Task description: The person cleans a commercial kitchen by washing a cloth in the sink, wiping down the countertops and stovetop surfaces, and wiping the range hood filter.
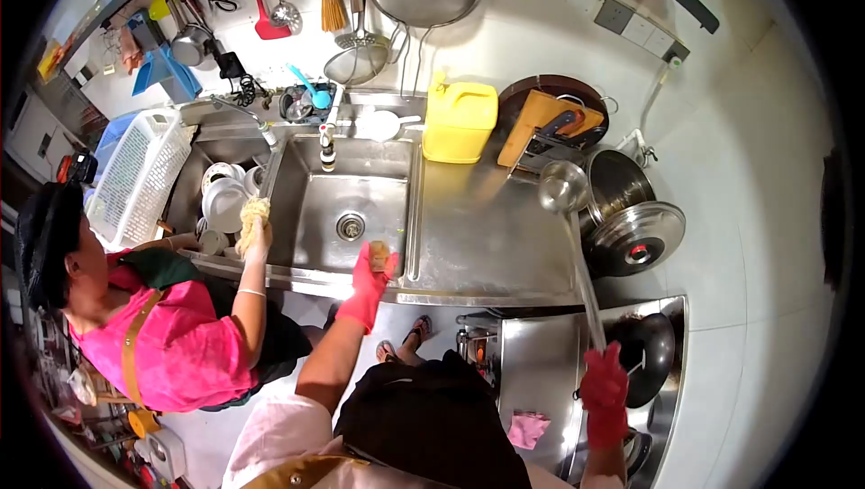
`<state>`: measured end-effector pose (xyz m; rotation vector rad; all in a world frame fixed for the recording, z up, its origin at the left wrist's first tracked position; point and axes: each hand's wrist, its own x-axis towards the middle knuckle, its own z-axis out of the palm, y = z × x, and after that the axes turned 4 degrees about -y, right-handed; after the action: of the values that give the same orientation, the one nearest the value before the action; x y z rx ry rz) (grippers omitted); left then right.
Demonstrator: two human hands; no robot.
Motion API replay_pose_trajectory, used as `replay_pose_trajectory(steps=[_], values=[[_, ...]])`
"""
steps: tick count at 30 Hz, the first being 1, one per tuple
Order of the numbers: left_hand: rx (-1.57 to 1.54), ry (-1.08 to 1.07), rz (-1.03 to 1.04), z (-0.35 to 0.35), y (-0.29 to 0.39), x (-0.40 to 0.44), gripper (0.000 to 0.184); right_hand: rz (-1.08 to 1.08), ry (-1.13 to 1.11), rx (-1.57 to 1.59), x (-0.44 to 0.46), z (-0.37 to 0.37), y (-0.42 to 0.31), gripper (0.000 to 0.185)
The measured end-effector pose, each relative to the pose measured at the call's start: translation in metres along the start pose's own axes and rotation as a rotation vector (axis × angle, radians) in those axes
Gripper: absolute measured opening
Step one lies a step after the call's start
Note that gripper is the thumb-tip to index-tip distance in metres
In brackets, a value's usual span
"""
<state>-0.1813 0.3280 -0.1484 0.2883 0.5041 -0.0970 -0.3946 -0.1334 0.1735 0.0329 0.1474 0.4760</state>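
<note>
My left hand (365,286), in a pink rubber glove, is closed on a small tan sponge (379,256) over the front edge of the middle sink (351,196). My right hand (604,381), in a red-pink rubber glove, grips the end of the long handle of a metal ladle (564,188). The ladle's bowl is away from me, beside a steel pot (619,185) and its lid (636,239). Below the ladle's handle is the steel stove top, with a dark wok (651,358) next to my right hand.
At left, a co-worker in a pink shirt (176,345) holds a yellowish mesh cloth (253,221) over a sink of white dishes (223,203). A yellow jug (459,122), cutting board (545,124) and white basket (140,174) stand behind. A pink cloth (528,430) lies near the stove.
</note>
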Motion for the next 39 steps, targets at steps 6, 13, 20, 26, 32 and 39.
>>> replay_pose_trajectory(steps=[6, 13, 20, 26, 32, 39], values=[[0.002, 0.211, -0.013, -0.031, 0.080, 0.055, 0.032, 0.055, 0.110, 0.029, -0.009, -0.027, 0.030, 0.021], [0.007, 0.334, 0.010, -0.105, 0.133, 0.101, 0.043, 0.210, 0.260, -0.423, 0.061, -0.026, 0.037, 0.017], [-0.048, 0.407, -0.070, -0.154, 0.147, 0.140, 0.036, 0.411, 0.355, -0.580, 0.154, -0.011, 0.048, 0.008], [-0.294, 0.489, -0.221, -0.184, 0.132, 0.194, 0.036, 0.525, 0.487, -0.670, 0.219, -0.018, 0.071, 0.011], [-0.143, 0.526, -0.237, -0.180, 0.125, 0.217, 0.034, 0.662, 0.461, -0.902, 0.260, -0.043, 0.085, 0.013], [0.262, 0.786, -0.222, -0.208, 0.126, 0.209, 0.029, 0.864, 0.626, -1.004, 0.297, -0.048, 0.103, 0.016]])
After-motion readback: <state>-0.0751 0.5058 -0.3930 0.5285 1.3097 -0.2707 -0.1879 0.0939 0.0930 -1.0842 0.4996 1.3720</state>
